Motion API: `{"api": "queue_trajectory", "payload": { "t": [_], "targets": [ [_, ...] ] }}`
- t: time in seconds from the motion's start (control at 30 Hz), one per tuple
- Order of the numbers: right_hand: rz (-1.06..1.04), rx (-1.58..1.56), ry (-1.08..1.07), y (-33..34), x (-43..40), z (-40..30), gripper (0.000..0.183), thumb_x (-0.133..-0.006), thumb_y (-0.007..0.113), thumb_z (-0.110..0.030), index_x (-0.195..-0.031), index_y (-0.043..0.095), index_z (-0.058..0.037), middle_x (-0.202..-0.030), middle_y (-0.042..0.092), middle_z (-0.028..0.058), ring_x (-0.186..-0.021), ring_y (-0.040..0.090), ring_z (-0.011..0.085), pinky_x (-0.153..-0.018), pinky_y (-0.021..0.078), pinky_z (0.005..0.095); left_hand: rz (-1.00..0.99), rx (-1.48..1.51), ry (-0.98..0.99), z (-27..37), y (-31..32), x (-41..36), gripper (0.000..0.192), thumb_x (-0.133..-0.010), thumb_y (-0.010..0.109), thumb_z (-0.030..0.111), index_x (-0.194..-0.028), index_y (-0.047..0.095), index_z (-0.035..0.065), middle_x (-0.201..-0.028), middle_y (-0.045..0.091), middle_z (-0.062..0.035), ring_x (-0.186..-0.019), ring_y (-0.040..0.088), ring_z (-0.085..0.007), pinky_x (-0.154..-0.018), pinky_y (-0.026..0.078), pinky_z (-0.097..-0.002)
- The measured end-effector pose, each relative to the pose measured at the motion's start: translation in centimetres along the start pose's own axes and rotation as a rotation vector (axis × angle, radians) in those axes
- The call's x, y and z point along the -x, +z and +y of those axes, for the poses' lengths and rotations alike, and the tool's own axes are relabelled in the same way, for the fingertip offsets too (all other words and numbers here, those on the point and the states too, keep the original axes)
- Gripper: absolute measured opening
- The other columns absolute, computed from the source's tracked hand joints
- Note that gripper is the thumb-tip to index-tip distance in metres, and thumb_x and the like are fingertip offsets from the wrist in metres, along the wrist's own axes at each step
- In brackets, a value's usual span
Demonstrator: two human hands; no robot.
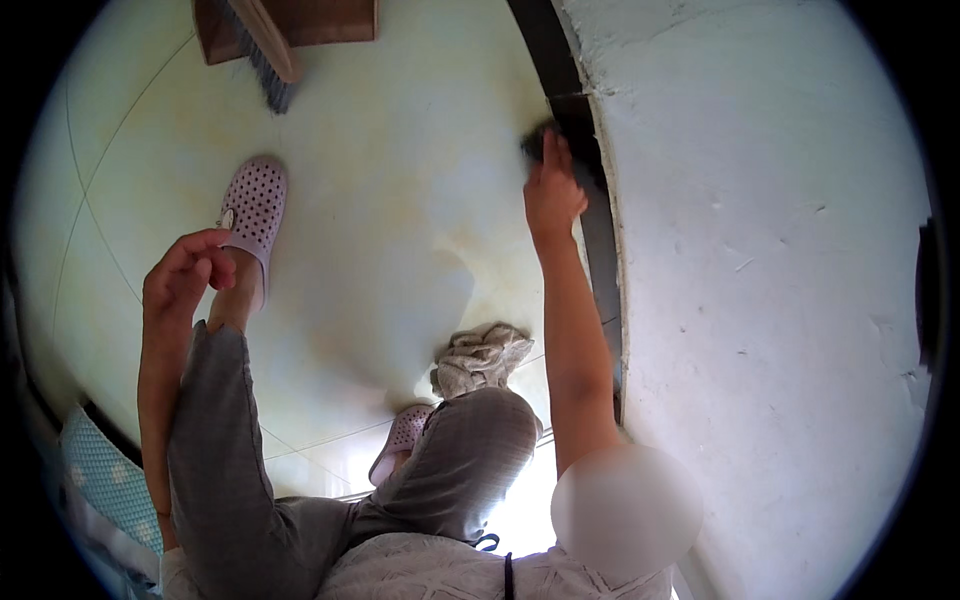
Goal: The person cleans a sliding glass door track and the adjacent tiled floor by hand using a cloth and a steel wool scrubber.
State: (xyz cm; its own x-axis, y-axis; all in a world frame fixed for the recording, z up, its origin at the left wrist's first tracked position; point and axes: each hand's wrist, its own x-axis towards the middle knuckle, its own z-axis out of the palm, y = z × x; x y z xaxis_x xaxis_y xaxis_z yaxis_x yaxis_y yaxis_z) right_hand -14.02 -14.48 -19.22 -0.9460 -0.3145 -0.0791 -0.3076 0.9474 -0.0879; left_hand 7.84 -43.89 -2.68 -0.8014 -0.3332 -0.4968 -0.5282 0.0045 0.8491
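My right hand (555, 187) reaches forward to the dark baseboard (600, 247) at the foot of the white wall. Under its fingers is a dark, fuzzy-edged object (534, 142), pressed against the baseboard; blur hides whether it is a brush or a cloth. My left hand (187, 266) holds nothing, its fingers loosely curled, above my left ankle and beside a pink perforated clog (257, 199). On the floor between my right forearm and my bent right knee lies a crumpled beige rag (484, 358).
A wooden-handled brush with grey bristles (276, 82) leans over a brown dustpan (330, 22) ahead on the pale tiled floor (375, 187). The scuffed white wall (750, 300) bounds the right side. A light-blue textured fabric item (112, 472) is at lower left.
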Motion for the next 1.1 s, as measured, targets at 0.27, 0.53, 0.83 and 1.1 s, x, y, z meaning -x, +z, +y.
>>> {"api": "queue_trajectory", "payload": {
  "t": [0.27,0.53,0.83,1.1],
  "targets": [
    [0.008,0.034,-0.012,-0.7,-4.2,-2.5,0.043,-0.071,0.046,-0.009,-0.114,0.040,-0.0138,-0.117,0.044,0.0056,-0.062,0.058,0.0284,-0.053,0.0466,0.0407,0.004,0.020,-0.014,0.3,0.6,-0.5,0.024,-0.084,0.041,0.014,-0.101,0.051,-0.0001,-0.074,0.051,-0.0024,-0.069,0.046,-0.0095,-0.067,0.039,-0.0237],
    [0.002,0.007,0.087,-1.1,1.9,0.1,0.041,-0.070,0.052,-0.009,-0.110,0.044,-0.0141,-0.106,0.039,0.0124,-0.066,0.057,0.0301,-0.048,0.0457,0.0404,0.009,0.064,-0.010,-0.4,-0.5,-0.5,0.025,-0.085,0.041,0.016,-0.102,0.050,0.0004,-0.075,0.051,-0.0020,-0.069,0.047,-0.0099,-0.067,0.039,-0.0240],
    [-0.092,0.150,0.086,-2.4,-2.4,-3.2,0.047,-0.072,0.054,-0.020,-0.117,0.041,-0.0173,-0.091,0.046,0.0190,-0.058,0.057,0.0276,-0.047,0.0460,0.0394,0.024,0.110,-0.043,-1.4,-1.0,-0.6,0.026,-0.085,0.041,0.019,-0.102,0.050,0.0009,-0.076,0.051,-0.0016,-0.070,0.047,-0.0100,-0.068,0.039,-0.0242],
    [-0.137,-0.045,0.169,-1.3,-5.2,-3.0,0.044,-0.073,0.044,-0.022,-0.117,0.041,-0.0211,-0.075,0.058,0.0216,-0.070,0.056,0.0384,-0.062,0.0429,0.0494,0.020,0.133,-0.069,-1.8,-1.2,-1.1,0.026,-0.085,0.041,0.018,-0.103,0.050,0.0012,-0.076,0.051,-0.0016,-0.071,0.047,-0.0098,-0.068,0.039,-0.0241]
  ]
}}
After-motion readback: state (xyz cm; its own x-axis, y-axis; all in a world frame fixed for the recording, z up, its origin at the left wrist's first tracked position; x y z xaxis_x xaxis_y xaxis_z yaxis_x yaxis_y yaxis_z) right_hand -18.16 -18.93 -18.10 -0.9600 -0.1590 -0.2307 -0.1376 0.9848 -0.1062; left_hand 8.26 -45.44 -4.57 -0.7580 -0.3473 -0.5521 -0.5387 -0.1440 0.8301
